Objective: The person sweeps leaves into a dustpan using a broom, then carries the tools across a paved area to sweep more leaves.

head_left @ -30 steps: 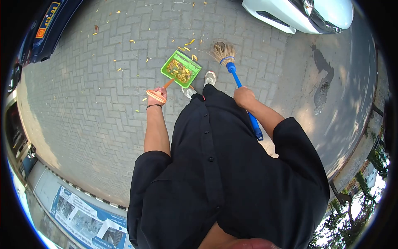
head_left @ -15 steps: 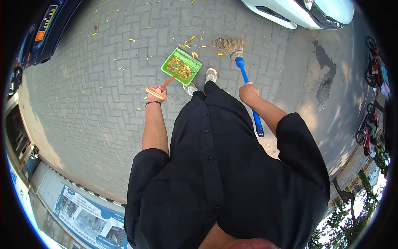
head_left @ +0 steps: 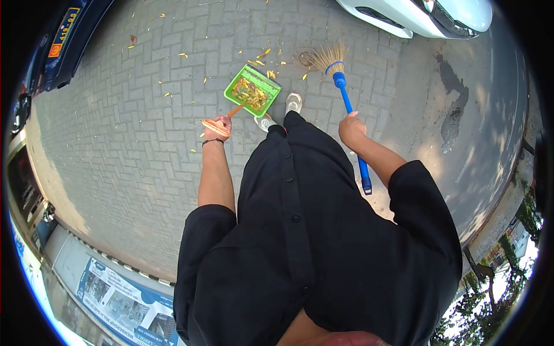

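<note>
My left hand is closed around the orange handle of a green dustpan, which rests on the paving just ahead of my shoes. Yellow and brown leaves lie heaped inside the pan. My right hand grips the blue handle of a broom. The broom's straw bristles are fanned out to the right of the dustpan, with a small dark clump of debris at their left edge. Several loose yellow leaves are scattered beyond the pan.
Grey block paving spreads around me. A dark blue car stands at upper left and a white vehicle at upper right. Asphalt road runs along the right side. A printed banner is at lower left.
My right hand and the broom have shifted slightly to the right, the bristles moving right and away from the dustpan. Motorbikes at the far right are gone from view. The dustpan stays put.
</note>
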The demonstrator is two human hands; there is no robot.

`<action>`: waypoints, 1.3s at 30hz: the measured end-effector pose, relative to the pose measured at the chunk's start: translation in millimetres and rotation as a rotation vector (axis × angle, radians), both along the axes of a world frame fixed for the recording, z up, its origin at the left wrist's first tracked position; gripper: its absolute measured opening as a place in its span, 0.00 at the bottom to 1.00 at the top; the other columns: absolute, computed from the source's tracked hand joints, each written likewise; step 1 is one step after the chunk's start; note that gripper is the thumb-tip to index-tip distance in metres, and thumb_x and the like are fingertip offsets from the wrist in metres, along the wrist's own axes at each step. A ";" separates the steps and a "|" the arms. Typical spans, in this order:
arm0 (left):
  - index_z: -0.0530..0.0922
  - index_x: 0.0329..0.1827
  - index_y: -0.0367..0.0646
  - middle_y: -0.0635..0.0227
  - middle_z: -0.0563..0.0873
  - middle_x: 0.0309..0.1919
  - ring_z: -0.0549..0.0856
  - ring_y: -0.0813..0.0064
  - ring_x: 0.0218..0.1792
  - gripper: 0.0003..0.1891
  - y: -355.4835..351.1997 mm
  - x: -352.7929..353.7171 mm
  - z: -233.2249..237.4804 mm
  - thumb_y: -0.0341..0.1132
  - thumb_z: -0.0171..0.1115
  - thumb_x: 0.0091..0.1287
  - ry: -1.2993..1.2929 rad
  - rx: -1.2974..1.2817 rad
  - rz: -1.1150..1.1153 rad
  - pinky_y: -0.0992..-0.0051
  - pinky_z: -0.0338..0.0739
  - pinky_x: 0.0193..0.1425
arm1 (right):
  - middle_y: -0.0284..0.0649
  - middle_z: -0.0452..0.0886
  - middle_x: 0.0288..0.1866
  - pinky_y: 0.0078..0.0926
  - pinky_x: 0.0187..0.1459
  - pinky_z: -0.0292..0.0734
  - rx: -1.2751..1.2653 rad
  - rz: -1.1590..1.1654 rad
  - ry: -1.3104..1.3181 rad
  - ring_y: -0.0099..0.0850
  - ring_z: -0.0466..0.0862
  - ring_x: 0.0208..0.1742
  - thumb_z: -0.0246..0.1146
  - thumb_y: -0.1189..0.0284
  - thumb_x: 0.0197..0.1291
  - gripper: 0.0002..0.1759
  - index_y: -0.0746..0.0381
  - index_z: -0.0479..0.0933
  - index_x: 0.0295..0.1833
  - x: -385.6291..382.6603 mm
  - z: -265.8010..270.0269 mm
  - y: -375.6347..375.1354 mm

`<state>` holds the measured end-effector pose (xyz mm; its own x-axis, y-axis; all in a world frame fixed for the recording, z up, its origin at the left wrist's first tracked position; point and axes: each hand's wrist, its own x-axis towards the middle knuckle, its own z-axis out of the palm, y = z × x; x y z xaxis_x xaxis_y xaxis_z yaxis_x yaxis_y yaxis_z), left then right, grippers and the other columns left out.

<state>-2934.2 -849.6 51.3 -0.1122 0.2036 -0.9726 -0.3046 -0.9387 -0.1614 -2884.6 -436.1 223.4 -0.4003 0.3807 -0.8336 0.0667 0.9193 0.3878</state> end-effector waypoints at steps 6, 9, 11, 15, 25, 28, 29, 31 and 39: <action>0.64 0.34 0.34 0.60 0.71 0.22 0.74 0.68 0.20 0.07 6.9 -0.3 10.9 0.30 0.46 0.64 -0.004 -0.048 0.010 0.72 0.78 0.27 | 0.52 0.79 0.47 0.42 0.38 0.80 -0.090 0.064 -0.113 0.43 0.82 0.45 0.60 0.75 0.53 0.36 0.74 0.54 0.66 -7.5 -23.4 -18.0; 0.64 0.34 0.33 0.60 0.71 0.22 0.74 0.68 0.20 0.07 3.0 1.3 1.2 0.30 0.46 0.64 0.001 -0.019 0.016 0.73 0.78 0.26 | 0.55 0.79 0.46 0.42 0.40 0.80 -0.295 0.128 -0.093 0.46 0.82 0.45 0.57 0.75 0.55 0.33 0.79 0.56 0.63 -40.9 35.7 10.0; 0.64 0.33 0.33 0.60 0.70 0.22 0.74 0.69 0.21 0.07 0.1 0.2 -0.3 0.30 0.45 0.64 0.007 0.037 0.009 0.74 0.78 0.26 | 0.56 0.79 0.45 0.41 0.41 0.80 -0.273 0.072 -0.048 0.48 0.82 0.44 0.56 0.75 0.55 0.32 0.81 0.56 0.62 -39.7 62.8 28.4; 0.63 0.33 0.32 0.59 0.71 0.22 0.74 0.69 0.21 0.08 5.9 -1.8 12.1 0.30 0.45 0.65 0.017 -0.010 0.011 0.75 0.77 0.25 | 0.55 0.80 0.45 0.41 0.40 0.80 -0.141 -0.017 0.060 0.48 0.82 0.44 0.56 0.75 0.55 0.33 0.81 0.55 0.62 -25.7 65.8 26.6; 0.62 0.37 0.33 0.57 0.71 0.23 0.74 0.69 0.21 0.07 3.9 4.5 12.0 0.30 0.45 0.65 0.023 -0.043 0.031 0.74 0.77 0.26 | 0.53 0.80 0.46 0.40 0.39 0.80 -0.103 -0.021 -0.069 0.45 0.83 0.42 0.57 0.74 0.55 0.33 0.76 0.56 0.64 -17.0 -15.0 -43.0; 0.61 0.36 0.33 0.58 0.70 0.23 0.74 0.69 0.21 0.06 -4.7 7.2 4.8 0.29 0.45 0.65 0.025 0.081 0.048 0.73 0.77 0.26 | 0.55 0.80 0.43 0.39 0.41 0.79 -0.243 0.040 -0.058 0.46 0.83 0.41 0.57 0.74 0.52 0.23 0.73 0.70 0.54 -33.1 43.1 -22.7; 0.61 0.36 0.33 0.58 0.70 0.23 0.73 0.69 0.21 0.06 -7.0 6.0 2.6 0.28 0.45 0.65 0.022 0.151 0.063 0.73 0.77 0.26 | 0.57 0.80 0.41 0.39 0.41 0.79 -0.339 0.032 -0.070 0.47 0.82 0.41 0.57 0.74 0.51 0.18 0.72 0.75 0.48 -43.9 66.4 -8.3; 0.61 0.35 0.33 0.59 0.69 0.23 0.73 0.70 0.20 0.06 -6.9 8.8 6.6 0.28 0.45 0.65 0.049 0.189 0.071 0.74 0.75 0.24 | 0.61 0.79 0.37 0.40 0.43 0.77 -0.364 -0.028 0.014 0.49 0.81 0.40 0.55 0.75 0.48 0.13 0.74 0.78 0.37 -58.0 99.5 10.0; 0.60 0.34 0.32 0.60 0.69 0.23 0.72 0.71 0.20 0.06 7.4 31.9 47.8 0.27 0.45 0.64 0.050 0.227 0.202 0.78 0.71 0.21 | 0.61 0.79 0.38 0.41 0.46 0.75 -0.390 -0.094 0.342 0.51 0.80 0.43 0.54 0.74 0.47 0.15 0.73 0.76 0.39 -148.6 42.1 1.4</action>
